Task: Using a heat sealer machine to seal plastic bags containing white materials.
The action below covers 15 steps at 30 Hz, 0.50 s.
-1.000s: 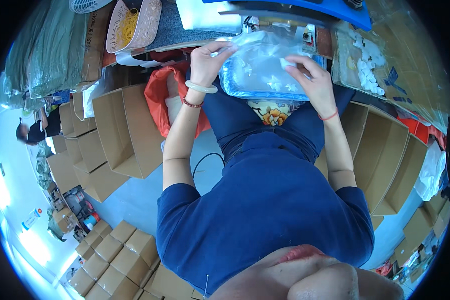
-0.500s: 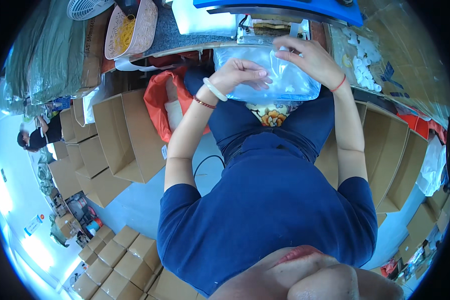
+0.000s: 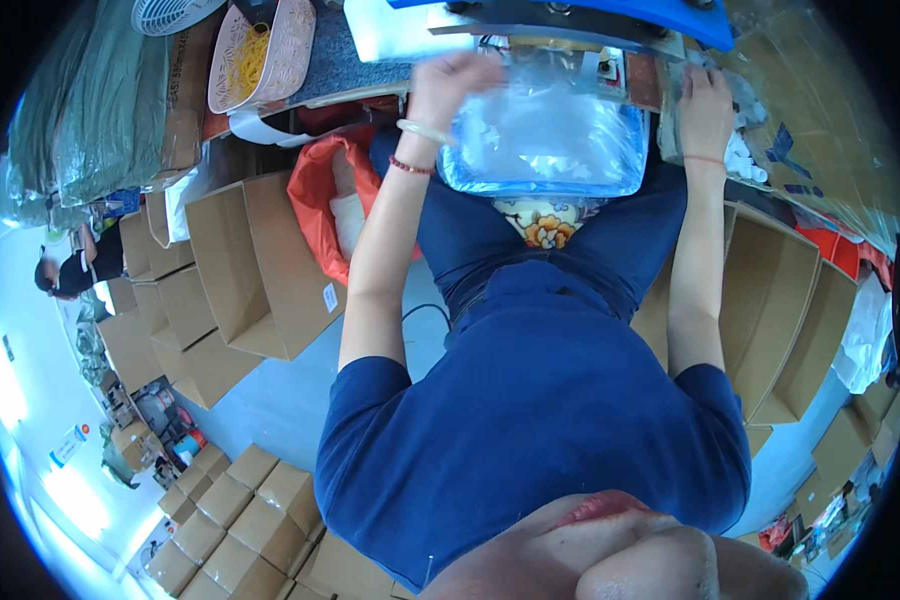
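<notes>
A clear plastic bag with bluish edges [image 3: 545, 150] lies across my lap, its far end under the blue machine [image 3: 570, 10]. Near the bag's far left corner, my left hand [image 3: 457, 82] is raised beside the machine; motion smears its fingers, so what they hold, if anything, cannot be told. My right hand [image 3: 705, 108] reaches palm down over the small white plastic pieces [image 3: 742, 160] on the right of the bench. Its fingers stretch forward, slightly apart, and partly cover the pieces.
A pink basket of yellow rubber bands [image 3: 260, 60] stands at the far left. A red bag [image 3: 320, 200] hangs by my left thigh. Open cardboard boxes [image 3: 230, 265] flank me on both sides. Another person [image 3: 70, 265] is in the left background.
My hands have parted from above the bag. The left went up toward the machine, the right moved right onto the white pieces. The bag now lies flatter.
</notes>
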### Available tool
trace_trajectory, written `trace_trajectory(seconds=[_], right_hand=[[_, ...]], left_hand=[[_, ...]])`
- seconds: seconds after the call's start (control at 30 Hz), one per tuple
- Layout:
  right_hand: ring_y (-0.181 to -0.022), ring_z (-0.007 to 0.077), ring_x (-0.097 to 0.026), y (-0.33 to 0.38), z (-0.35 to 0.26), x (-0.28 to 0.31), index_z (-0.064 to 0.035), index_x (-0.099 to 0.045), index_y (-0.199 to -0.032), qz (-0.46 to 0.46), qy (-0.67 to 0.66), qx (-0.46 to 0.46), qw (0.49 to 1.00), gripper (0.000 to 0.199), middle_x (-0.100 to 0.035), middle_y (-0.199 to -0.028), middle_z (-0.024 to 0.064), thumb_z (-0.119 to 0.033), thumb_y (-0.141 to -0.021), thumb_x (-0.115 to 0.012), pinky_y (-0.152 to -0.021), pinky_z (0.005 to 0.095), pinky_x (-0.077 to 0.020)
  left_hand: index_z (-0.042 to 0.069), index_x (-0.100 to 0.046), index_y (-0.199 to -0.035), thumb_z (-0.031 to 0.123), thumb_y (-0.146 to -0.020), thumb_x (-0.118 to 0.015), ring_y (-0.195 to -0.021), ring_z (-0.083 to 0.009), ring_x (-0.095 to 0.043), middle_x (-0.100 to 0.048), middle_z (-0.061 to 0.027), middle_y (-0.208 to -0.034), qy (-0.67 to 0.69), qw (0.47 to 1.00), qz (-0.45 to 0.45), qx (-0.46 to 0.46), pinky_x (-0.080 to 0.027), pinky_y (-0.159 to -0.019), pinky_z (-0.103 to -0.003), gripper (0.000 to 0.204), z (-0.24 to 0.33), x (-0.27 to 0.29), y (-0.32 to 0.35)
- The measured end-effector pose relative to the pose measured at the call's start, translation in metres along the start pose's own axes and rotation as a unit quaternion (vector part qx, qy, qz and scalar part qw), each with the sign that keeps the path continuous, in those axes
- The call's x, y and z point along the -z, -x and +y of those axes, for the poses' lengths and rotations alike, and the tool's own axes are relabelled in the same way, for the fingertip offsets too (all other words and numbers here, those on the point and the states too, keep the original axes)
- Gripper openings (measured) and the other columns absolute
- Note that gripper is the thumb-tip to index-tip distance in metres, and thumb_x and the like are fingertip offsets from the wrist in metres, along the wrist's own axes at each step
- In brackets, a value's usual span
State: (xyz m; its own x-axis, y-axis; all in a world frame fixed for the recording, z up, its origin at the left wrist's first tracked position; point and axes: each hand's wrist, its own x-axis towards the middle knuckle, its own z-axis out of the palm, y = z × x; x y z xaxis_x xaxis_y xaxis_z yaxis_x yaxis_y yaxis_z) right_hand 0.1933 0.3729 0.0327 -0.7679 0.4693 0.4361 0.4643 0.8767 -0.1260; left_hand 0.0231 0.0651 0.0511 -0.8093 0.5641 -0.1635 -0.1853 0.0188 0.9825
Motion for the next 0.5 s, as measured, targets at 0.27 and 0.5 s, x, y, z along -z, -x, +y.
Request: trace_trajectory(seconds=[0.27, 0.5], right_hand=[[-0.097, 0.0359, -0.060, 0.002, 0.011, -0.009, -0.0157, -0.067, -0.110, 0.011, 0.048, 0.001, 0.999, 0.023, -0.063, -0.111, 0.0098, -0.025, -0.090, -0.060, -0.081, 0.0453, -0.0504], [-0.095, 0.0373, -0.062, 0.004, 0.005, -0.003, -0.0146, -0.066, -0.111, 0.034, 0.096, -0.042, 0.994, 0.024, -0.060, -0.112, 0.0147, -0.018, -0.088, -0.059, -0.083, 0.0446, -0.0508]], left_hand=[[0.009, -0.058, -0.126, 0.015, -0.085, -0.065, -0.131, -0.0268, -0.047, -0.055, -0.0126, -0.135, -0.602, 0.689, 0.069, -0.397, -0.033, -0.111, -0.044, 0.042, -0.054, 0.058, 0.010], [0.008, -0.066, -0.111, 0.003, -0.083, -0.065, -0.106, -0.0261, -0.063, -0.068, -0.0073, -0.111, -0.584, 0.704, 0.147, -0.377, -0.048, -0.094, -0.038, 0.028, -0.059, 0.056, 0.006]])
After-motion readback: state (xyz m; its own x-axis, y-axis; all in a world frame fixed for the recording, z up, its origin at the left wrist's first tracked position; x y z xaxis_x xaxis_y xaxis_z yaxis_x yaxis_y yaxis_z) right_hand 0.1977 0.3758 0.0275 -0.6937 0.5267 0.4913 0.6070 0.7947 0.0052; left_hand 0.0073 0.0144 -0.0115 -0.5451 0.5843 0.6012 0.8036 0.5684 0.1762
